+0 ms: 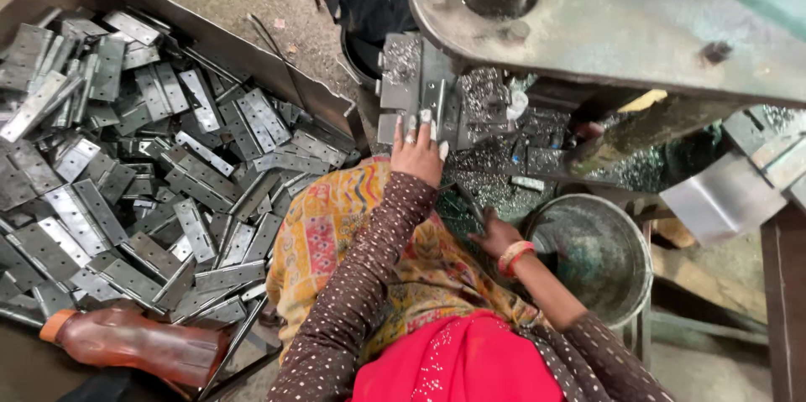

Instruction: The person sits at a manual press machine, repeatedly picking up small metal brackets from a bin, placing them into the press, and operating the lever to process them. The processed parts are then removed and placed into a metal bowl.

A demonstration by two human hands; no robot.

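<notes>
A worker's left hand lies flat, fingers spread, on a small metal hinge plate that stands on the bed of a punch press, the fingertips pressing the plate rather than closing round it. The right hand, with an orange bangle at the wrist, reaches down beside the knee toward a dark strip of metal; whether it grips anything cannot be told, since the fingers are hidden.

The plate looks stiff, thin and light for its size, with cut edges that are probably sharp and a surface likely slick with oil and swarf. Judged from its shape, it is best held by its long flat faces, thumb and fingers across the width, well clear of the corners and punched holes.

Metal shavings are heaped just beside the plate and over the press bed, so the footing for anything set down there is loose. Directly above hangs the heavy round head of the press, leaving only a low gap for the fingers. To the right stands a steel bucket, close against the worker's right forearm.

On the left, a broad tray holds a deep pile of hinge plates lying every way, many overlapping. An orange plastic bottle lies on its side at the tray's near edge. Open room is scant: the lap, draped in yellow patterned cloth, fills the space between tray and press.
</notes>
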